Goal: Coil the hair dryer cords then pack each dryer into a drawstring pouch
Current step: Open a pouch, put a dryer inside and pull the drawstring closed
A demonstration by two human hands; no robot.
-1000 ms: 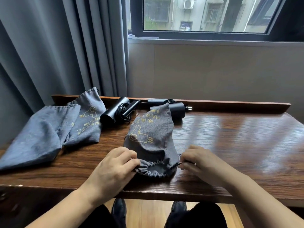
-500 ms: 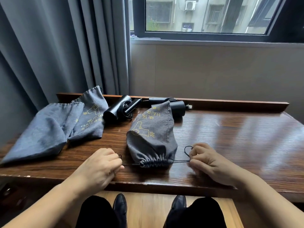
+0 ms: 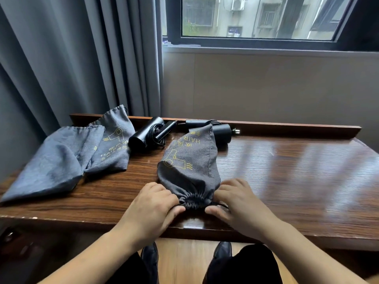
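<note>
— Around the filled pouch [image 3: 189, 167], frame centre? 
— Two flat pouches [image 3: 82, 152] left, dryers [image 3: 150, 133] behind (one half hidden).
— Grips?
— Left hand [image 3: 151, 208], right hand [image 3: 240, 206] pinching its gathered mouth; drawstring barely visible.

the table [image 3: 287, 171] is showing dark wood grain under a glossy finish, throwing back pale streaks of window light. the filled pouch [image 3: 190, 162] is looking like matt grey woven cloth with yellow print, puckering at its mouth. two flat pouches [image 3: 67, 154] are showing the same cloth. the hair dryers [image 3: 146, 133] are gleaming as smooth black plastic. the curtain [image 3: 71, 58] is hanging as matt grey fabric.
</note>
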